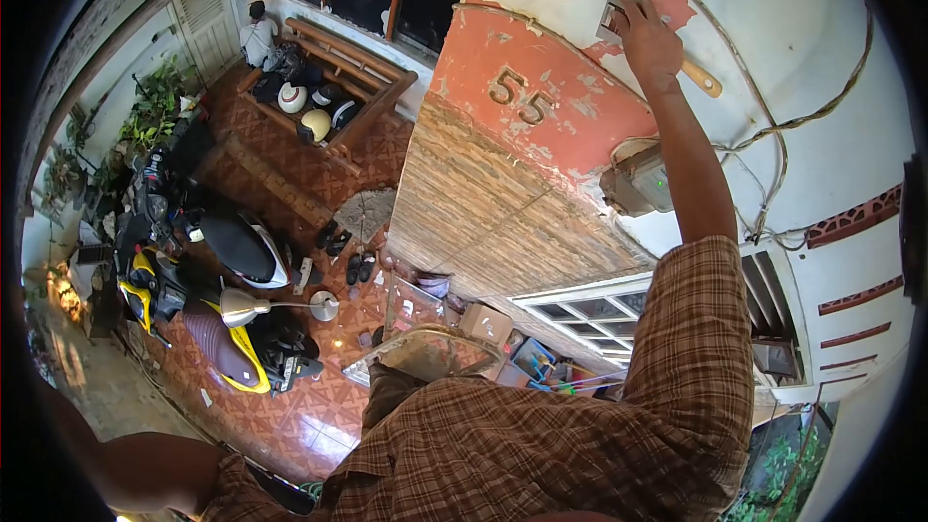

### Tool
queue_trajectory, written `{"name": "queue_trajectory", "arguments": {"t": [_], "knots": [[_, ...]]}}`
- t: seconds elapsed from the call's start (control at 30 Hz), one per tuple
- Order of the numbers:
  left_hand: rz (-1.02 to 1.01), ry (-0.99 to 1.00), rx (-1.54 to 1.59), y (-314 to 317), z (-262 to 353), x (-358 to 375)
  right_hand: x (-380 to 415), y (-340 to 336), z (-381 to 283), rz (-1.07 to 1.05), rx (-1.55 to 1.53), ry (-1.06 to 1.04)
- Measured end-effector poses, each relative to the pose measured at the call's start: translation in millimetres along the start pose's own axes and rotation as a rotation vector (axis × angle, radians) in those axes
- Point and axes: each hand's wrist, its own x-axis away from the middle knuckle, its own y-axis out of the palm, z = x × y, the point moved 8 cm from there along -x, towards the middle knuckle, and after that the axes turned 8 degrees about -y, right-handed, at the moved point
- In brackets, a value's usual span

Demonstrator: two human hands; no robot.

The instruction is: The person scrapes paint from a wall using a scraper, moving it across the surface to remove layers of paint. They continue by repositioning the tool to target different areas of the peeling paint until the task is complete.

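My right hand (650, 48) is raised high against the wall, its fingers closed on a putty knife. The wide metal blade (611, 17) lies against the white wall, and the wooden handle (703, 78) sticks out below my palm. Beside the hand is a salmon-coloured patch (669, 2) where the white paint is gone. Below the blade, a chipped orange-red panel (570, 87) carries the raised number 55 (518, 97). Only part of my left arm (155, 472) shows at the lower left; the left hand is out of view.
An electric meter box (638, 182) and loose cables (812, 121) are near my right arm. Far below are parked motorbikes (237, 246), a lamp (246, 307), a cardboard box (485, 326) and a wooden bench (338, 68) with helmets. A person (258, 37) sits beside the bench.
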Motion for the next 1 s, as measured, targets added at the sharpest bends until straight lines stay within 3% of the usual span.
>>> {"name": "queue_trajectory", "arguments": {"t": [0.1,0.2,0.37,0.5,0.53,0.57,0.6,0.63,0.67,0.73,0.77,0.8,0.87,0.9,0.93,1.0], "knots": [[0.015,0.057,0.002,5,-10,2,2,-1,10,-0.085,0.032,0.01],[0.038,0.09,0.003,11,-22,5,20,-14,38,0.098,-0.085,0.057],[0.018,0.073,-0.013,12,-22,3,11,-1,19,0.127,-0.056,0.112],[-0.194,-0.195,-0.095,2,-6,-1,16,6,7,-0.01,-0.211,0.141],[-0.358,-0.137,0.121,30,-20,24,30,4,-5,0.06,-0.344,0.11],[-0.517,-0.07,0.333,71,-54,69,45,-6,-23,-0.022,-0.512,0.158],[-0.576,-0.05,0.43,79,-54,76,71,1,-40,-0.091,-0.662,0.224],[-0.638,-0.034,0.526,87,-54,84,87,-13,-64,-0.187,-0.68,0.16],[-0.603,-0.072,0.513,72,-38,69,117,-22,-85,-0.064,-0.913,0.16],[-0.62,-0.115,0.239,72,-42,68,175,-40,-122,-0.069,-0.922,0.286],[-0.635,-0.132,0.101,72,-43,68,209,-33,-141,-0.229,-1.094,0.473],[-0.699,-0.269,-0.037,72,-50,67,238,-33,-160,-0.315,-1.235,0.566],[-0.524,-0.275,-0.109,69,-57,62,288,-52,-189,-0.127,-1.403,0.777],[-0.436,-0.282,-0.143,67,-61,60,319,-46,-211,-0.074,-1.598,0.991],[-0.41,-0.2,-0.257,52,-49,47,337,-57,-218,-0.13,-1.497,0.976],[-0.325,-0.133,-0.249,42,-40,33,373,-60,-244,-0.076,-1.651,1.063]]}}
